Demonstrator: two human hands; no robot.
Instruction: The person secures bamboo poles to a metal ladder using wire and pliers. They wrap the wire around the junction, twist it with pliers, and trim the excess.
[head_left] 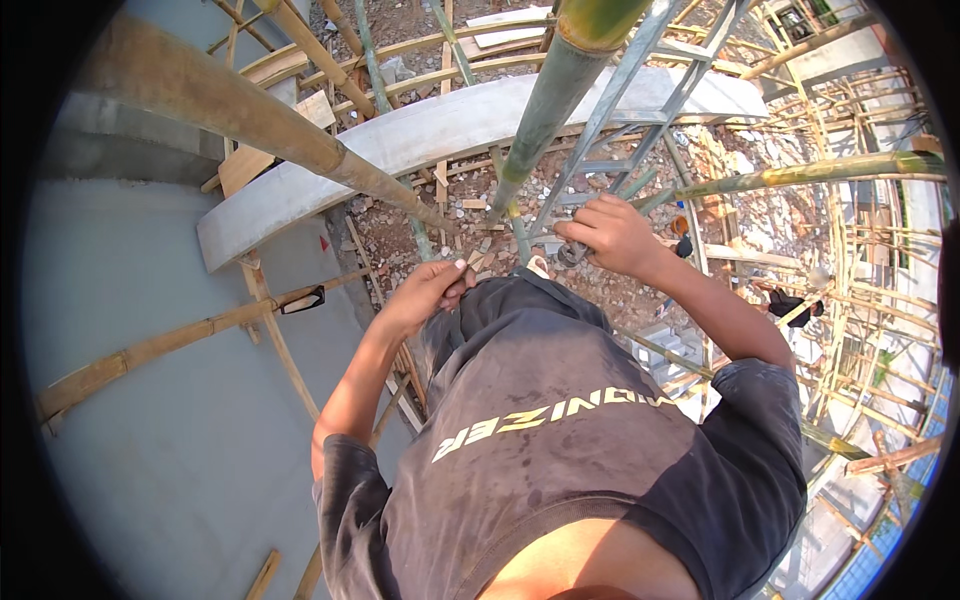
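My left hand is closed in a pinch beside the dark cloth at my waist. Whatever its fingers hold is too small to make out. My right hand is curled shut, a little farther off to the right. Under its thumb and fingers shows a small dark grey coil, its exact kind unclear. Between and beyond both hands, a thick green bamboo pole and a brown bamboo pole come together low down. A metal ladder leans just past my right hand.
A long pale concrete beam curves across ahead. Bamboo scaffolding crowds the right side, with a green bamboo rail crossing there. At left stands a grey plastered wall with a bamboo pole across it. Rubble covers the ground far below.
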